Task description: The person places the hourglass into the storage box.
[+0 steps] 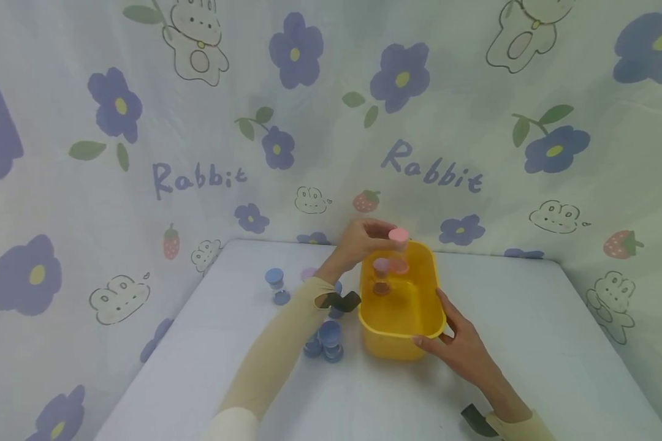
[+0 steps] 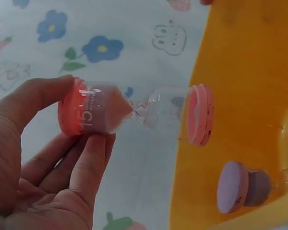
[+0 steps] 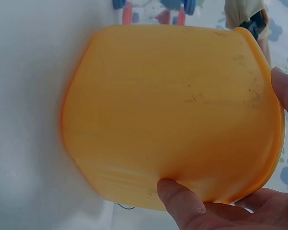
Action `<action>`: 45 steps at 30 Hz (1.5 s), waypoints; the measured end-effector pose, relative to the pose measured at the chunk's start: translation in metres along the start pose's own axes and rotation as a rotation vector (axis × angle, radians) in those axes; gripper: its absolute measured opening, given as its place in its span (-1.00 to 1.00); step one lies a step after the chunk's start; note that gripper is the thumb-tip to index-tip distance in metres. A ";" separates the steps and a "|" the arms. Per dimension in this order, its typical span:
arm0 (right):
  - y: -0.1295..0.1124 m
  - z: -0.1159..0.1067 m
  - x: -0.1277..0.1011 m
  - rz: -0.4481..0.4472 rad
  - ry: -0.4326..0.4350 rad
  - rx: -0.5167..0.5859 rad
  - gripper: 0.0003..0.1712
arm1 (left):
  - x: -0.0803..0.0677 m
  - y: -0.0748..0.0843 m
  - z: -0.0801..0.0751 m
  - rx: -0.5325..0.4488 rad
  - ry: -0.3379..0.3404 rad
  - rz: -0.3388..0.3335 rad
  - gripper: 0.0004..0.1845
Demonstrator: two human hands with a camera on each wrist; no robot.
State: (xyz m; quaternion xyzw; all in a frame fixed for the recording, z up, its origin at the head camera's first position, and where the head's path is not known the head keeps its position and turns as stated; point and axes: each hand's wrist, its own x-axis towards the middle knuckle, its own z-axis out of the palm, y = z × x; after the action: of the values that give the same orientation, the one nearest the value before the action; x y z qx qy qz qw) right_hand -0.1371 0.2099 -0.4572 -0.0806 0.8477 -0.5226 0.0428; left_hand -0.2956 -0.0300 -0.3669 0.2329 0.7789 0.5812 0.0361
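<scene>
My left hand (image 1: pixel 361 237) pinches a pink sand timer (image 2: pixel 105 108) by one end cap, holding it over the far left part of a yellow plastic bin (image 1: pixel 388 346). Pink sand lies in the timer's half nearest the fingers, under a printed "15 minutes". Inside the bin stands another sand timer with a purple cap (image 2: pixel 233 187). At the bin's near right corner my right hand (image 1: pixel 466 349) grips the rim, its thumb and fingers spread along the wall. The right wrist view shows the bin's outer wall with fingertips (image 3: pixel 175 191) on it.
Left of the bin, several blue-capped sand timers (image 1: pixel 331 334) stand on the white table (image 1: pixel 507 306), partly hidden by my left forearm. One blue timer (image 1: pixel 276 278) is farther left; a purple cap (image 1: pixel 309 274) shows behind the sleeve. A patterned cloth (image 1: pixel 320 122) hangs behind the table.
</scene>
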 end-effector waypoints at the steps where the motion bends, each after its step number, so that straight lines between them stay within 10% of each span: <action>1: 0.000 0.000 0.000 0.000 -0.001 0.001 0.20 | 0.001 -0.001 0.002 0.004 -0.004 -0.015 -0.54; 28: -0.001 0.000 -0.002 0.014 0.004 -0.001 0.21 | 0.018 -0.008 0.039 0.076 -0.026 -0.210 -0.63; 38: -0.001 0.002 -0.003 -0.009 0.008 0.016 0.21 | 0.006 -0.001 0.047 -0.013 -0.044 -0.422 -0.60; 45: -0.002 0.002 -0.004 0.005 0.003 0.018 0.21 | 0.009 -0.008 0.052 0.125 -0.058 -0.443 -0.59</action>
State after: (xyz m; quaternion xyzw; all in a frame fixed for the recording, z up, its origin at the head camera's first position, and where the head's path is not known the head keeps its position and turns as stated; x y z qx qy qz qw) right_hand -0.1326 0.2084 -0.4564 -0.0775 0.8431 -0.5303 0.0434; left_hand -0.2890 0.0181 -0.3891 0.0747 0.8442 0.5026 0.1704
